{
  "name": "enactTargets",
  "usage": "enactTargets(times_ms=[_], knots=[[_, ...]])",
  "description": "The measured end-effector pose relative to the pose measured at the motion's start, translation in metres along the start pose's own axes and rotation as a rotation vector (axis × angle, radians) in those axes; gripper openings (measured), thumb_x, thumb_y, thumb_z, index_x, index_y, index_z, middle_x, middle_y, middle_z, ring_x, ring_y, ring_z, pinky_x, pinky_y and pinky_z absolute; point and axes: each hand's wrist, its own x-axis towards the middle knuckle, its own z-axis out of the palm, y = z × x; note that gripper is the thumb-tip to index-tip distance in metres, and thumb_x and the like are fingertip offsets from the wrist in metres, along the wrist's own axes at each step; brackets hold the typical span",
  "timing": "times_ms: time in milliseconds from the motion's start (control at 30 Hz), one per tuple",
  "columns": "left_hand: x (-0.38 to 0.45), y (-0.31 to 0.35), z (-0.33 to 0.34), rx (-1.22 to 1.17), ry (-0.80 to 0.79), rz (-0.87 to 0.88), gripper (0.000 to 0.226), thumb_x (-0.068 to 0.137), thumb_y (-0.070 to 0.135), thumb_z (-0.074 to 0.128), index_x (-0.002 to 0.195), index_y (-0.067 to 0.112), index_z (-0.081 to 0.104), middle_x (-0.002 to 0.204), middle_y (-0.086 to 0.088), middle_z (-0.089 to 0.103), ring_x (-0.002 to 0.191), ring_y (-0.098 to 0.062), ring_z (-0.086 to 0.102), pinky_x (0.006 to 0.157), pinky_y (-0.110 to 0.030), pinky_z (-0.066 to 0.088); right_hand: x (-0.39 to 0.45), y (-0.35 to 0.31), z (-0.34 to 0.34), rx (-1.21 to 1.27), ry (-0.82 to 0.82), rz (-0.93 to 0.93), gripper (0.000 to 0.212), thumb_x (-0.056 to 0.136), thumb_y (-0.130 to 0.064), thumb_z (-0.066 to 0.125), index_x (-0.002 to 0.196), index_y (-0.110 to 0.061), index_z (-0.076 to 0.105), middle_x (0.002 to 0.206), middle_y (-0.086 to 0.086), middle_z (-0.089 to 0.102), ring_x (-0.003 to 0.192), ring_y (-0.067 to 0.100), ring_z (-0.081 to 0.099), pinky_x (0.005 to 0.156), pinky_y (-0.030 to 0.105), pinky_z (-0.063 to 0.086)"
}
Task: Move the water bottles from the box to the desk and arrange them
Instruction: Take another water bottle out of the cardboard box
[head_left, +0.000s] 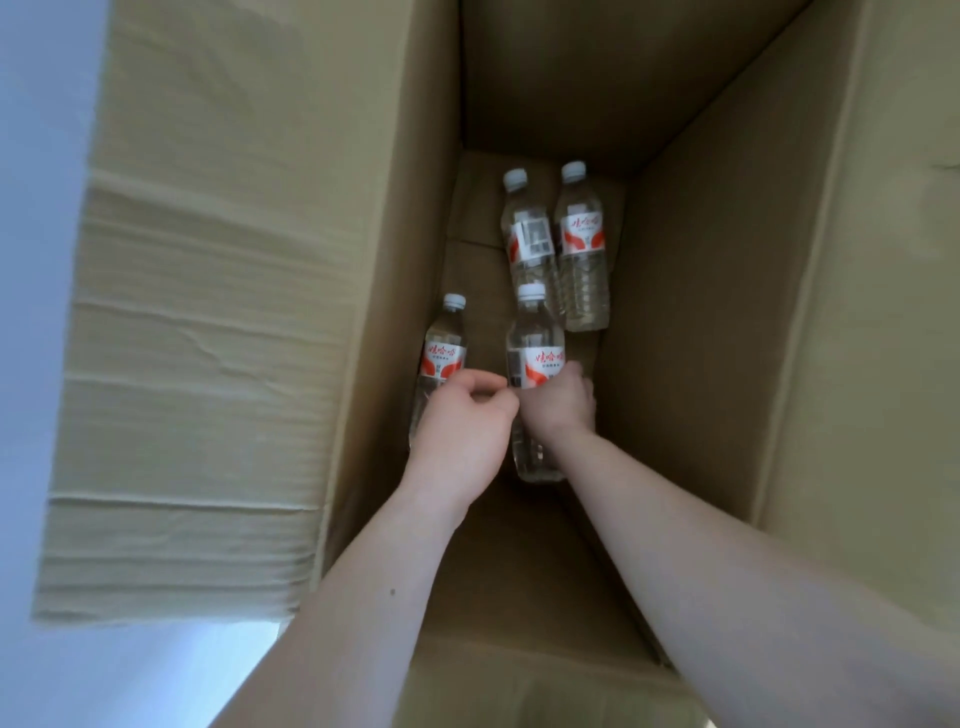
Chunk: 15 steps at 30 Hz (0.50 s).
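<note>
Left hand (462, 421) curls above one bottle (441, 358); right hand (563, 402) grasps another bottle (535, 353).

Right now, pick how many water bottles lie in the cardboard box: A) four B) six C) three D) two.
A: two bottles lie side by side at the far end, and two nearer ones sit under the left hand and right hand in the cardboard box.

box (727, 312) walls: reach hemmed on all sides | top: open | floor: bare strip flanked by bottles (582, 249) left and right
</note>
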Motion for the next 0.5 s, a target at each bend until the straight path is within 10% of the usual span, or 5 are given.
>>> enactTargets(times_ms=[500], knots=[[-0.064, 0.022, -0.037, 0.081, 0.055, 0.147, 0.021, 0.092, 0.029, 0.059, 0.112, 0.029, 0.068, 0.109, 0.008, 0.071, 0.104, -0.012, 0.066, 0.089, -0.033, 0.054, -0.1, 0.005, -0.056, 0.177, 0.038, -0.35, 0.074, 0.073, -0.033, 0.088, 0.132, -0.022, 0.045, 0.121, -0.001, 0.055, 0.108, 0.015, 0.06, 0.088, 0.031, 0.056]])
